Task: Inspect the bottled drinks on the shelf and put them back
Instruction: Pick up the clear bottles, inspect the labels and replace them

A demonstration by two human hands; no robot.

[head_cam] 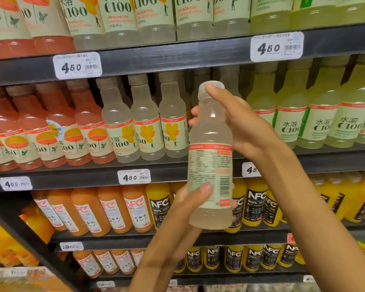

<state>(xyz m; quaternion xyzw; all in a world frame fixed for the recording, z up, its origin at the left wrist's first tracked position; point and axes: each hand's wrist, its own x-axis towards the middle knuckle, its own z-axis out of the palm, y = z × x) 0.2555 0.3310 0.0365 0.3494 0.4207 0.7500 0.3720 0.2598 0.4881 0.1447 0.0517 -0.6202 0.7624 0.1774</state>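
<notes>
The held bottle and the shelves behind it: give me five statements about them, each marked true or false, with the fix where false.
1. Both hands hold the pale bottle. True: the left hand grips its lower part and the right hand its neck.
2. The bottle's cap is off. False: the cap is on, with a right fingertip resting on it.
3. The bottle's front logo faces the camera. False: the back label with fine print and a barcode faces the camera.
4. The price tag below the pale bottles' shelf reads 4.50. True.
5. The black-labelled NFC bottles hold pink juice. False: their juice is yellow-orange.
</notes>
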